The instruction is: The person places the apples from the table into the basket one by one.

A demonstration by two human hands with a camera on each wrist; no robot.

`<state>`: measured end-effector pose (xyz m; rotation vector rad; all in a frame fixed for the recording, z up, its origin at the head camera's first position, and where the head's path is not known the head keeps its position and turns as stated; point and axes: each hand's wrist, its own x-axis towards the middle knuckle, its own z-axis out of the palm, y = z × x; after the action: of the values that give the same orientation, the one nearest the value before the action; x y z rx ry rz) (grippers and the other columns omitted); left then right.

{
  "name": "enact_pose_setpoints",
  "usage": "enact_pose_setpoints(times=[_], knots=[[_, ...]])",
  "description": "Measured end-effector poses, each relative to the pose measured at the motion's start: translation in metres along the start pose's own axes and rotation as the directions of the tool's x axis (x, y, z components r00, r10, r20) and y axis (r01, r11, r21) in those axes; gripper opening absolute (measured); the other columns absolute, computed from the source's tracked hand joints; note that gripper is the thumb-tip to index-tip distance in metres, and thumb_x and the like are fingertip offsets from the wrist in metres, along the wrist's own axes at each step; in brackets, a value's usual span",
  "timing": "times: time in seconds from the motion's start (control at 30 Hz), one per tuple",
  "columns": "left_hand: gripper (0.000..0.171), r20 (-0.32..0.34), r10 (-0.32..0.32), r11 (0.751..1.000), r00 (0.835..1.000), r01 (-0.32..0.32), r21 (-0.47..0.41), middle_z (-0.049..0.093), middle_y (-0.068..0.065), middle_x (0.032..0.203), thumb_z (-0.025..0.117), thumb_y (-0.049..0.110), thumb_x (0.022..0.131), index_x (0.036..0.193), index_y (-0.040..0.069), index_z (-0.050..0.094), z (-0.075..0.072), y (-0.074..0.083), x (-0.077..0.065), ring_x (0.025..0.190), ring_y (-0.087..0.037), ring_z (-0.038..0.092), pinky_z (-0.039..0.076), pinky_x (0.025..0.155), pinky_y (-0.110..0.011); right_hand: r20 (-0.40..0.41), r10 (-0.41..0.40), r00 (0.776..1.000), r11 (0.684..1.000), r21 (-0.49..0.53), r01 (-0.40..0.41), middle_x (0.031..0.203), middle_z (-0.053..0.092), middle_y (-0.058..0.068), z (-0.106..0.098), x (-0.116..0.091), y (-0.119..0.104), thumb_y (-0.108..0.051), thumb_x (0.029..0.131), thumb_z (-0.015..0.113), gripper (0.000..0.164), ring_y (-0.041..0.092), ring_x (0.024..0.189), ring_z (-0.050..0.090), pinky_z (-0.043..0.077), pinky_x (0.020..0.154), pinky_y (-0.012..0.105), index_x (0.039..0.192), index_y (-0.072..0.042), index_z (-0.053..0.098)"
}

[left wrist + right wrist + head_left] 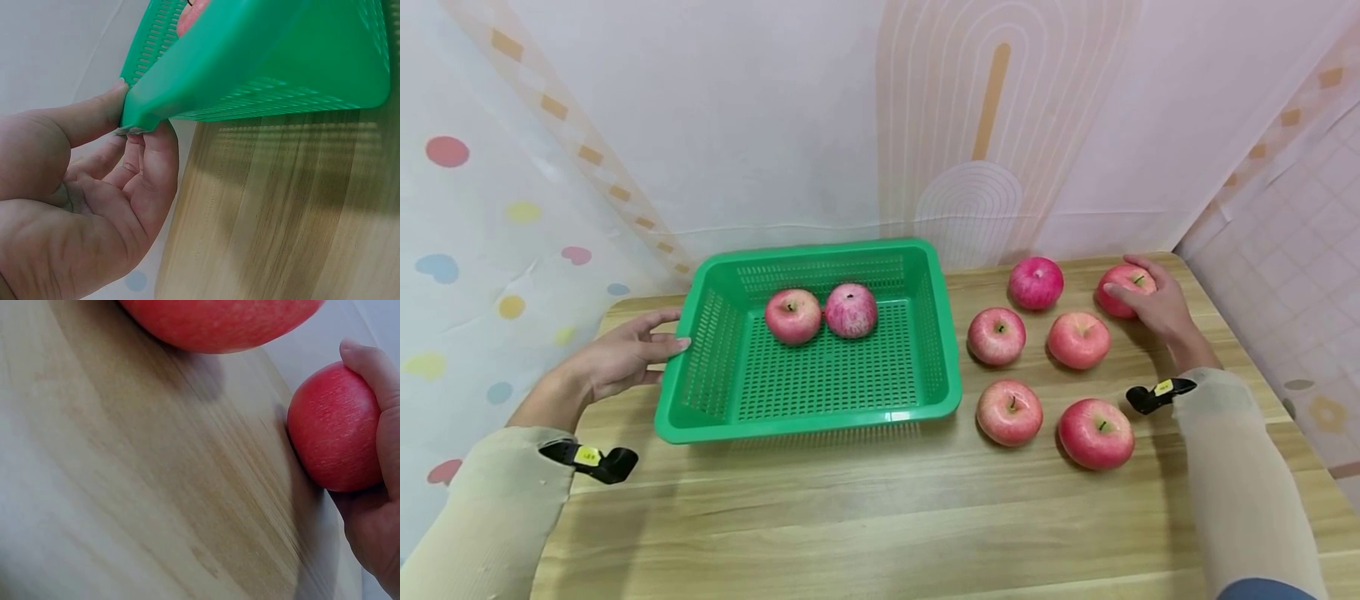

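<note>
A green plastic basket (808, 427) stands on the table, holding a red apple (793, 317) and a mottled pink-purple round fruit (852, 311). My left hand (625, 354) pinches the basket's left rim, with the thumb on top and fingers beneath in the left wrist view, where the basket wall (300, 62) fills the upper part. At the table's far right, my right hand (1161, 308) grips a red apple (1122, 287), thumb and fingers around its sides. In the right wrist view that apple (334, 428) appears to rest on the wood.
Between basket and right hand lie several apples, among them a pale red one (1078, 340) and a larger red one (1096, 433). A magenta round fruit (1036, 283) sits at the back edge. Patterned wall covering (775, 125) rises behind the wooden table (850, 517).
</note>
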<state>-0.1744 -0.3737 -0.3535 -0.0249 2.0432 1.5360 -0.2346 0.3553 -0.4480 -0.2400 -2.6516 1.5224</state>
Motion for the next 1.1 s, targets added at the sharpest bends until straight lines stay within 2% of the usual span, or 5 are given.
enact_pose_setpoints(times=[0.23, 0.33, 0.57, 0.87, 1.1], knots=[[0.038, -0.003, -0.005, 1.0, 1.0, 0.005, -0.021, 0.07, 0.001, 0.109, 0.053, 0.014, 0.108, 0.139, 0.027, 0.035, 0.001, 0.0025, -0.0008, 0.092, -0.016, 0.071, 0.062, 0.078, -0.037, -0.022, -0.019, 1.0, 0.999, 0.036, 0.02, 0.114, 0.05, -0.015, 0.0004, 0.0006, 0.0008, -0.034, 0.095, 0.073, 0.065, 0.004, 0.106, 0.048, 0.04, 0.09, 0.017, 0.148, -0.007, 0.047], [0.041, 0.003, -0.009, 1.0, 1.0, 0.009, -0.024, 0.07, 0.001, 0.11, 0.052, 0.013, 0.108, 0.143, 0.024, 0.033, 0.0015, 0.0034, -0.0005, 0.092, -0.016, 0.071, 0.062, 0.078, -0.037, -0.025, -0.027, 0.999, 0.999, 0.047, 0.028, 0.11, 0.049, -0.018, 0.0005, 0.0005, 0.0004, -0.032, 0.095, 0.073, 0.064, 0.001, 0.102, 0.047, 0.04, 0.088, 0.015, 0.147, -0.004, 0.047], [0.058, -0.01, -0.032, 0.999, 0.999, 0.032, -0.012, 0.069, 0.001, 0.109, 0.051, 0.013, 0.109, 0.156, 0.012, 0.016, 0.0034, 0.0055, 0.0011, 0.092, -0.016, 0.071, 0.061, 0.079, -0.037, -0.003, -0.007, 1.0, 1.0, -0.006, 0.007, 0.119, 0.049, -0.007, -0.0014, 0.0014, -0.0032, -0.037, 0.096, 0.071, 0.068, 0.011, 0.109, 0.047, 0.04, 0.089, 0.019, 0.148, -0.003, 0.044], [0.058, -0.013, -0.032, 0.999, 0.999, 0.032, -0.011, 0.069, 0.002, 0.109, 0.051, 0.013, 0.109, 0.156, 0.012, 0.016, 0.0033, 0.005, -0.0001, 0.093, -0.015, 0.071, 0.061, 0.079, -0.037, 0.032, 0.012, 0.999, 0.999, -0.05, -0.01, 0.14, 0.044, 0.016, -0.0026, 0.0025, -0.0073, -0.041, 0.098, 0.067, 0.071, 0.024, 0.12, 0.044, 0.041, 0.099, 0.028, 0.153, -0.004, 0.04], [0.05, -0.013, -0.03, 0.999, 0.999, 0.03, -0.016, 0.069, 0.001, 0.109, 0.051, 0.013, 0.109, 0.151, 0.019, 0.025, 0.0033, 0.0053, -0.0006, 0.092, -0.016, 0.071, 0.061, 0.079, -0.036, 0.033, -0.008, 0.999, 0.999, -0.047, 0.01, 0.127, 0.05, 0.006, -0.0071, 0.0028, -0.0086, -0.04, 0.097, 0.069, 0.07, 0.012, 0.11, 0.047, 0.04, 0.089, 0.019, 0.15, -0.004, 0.043]])
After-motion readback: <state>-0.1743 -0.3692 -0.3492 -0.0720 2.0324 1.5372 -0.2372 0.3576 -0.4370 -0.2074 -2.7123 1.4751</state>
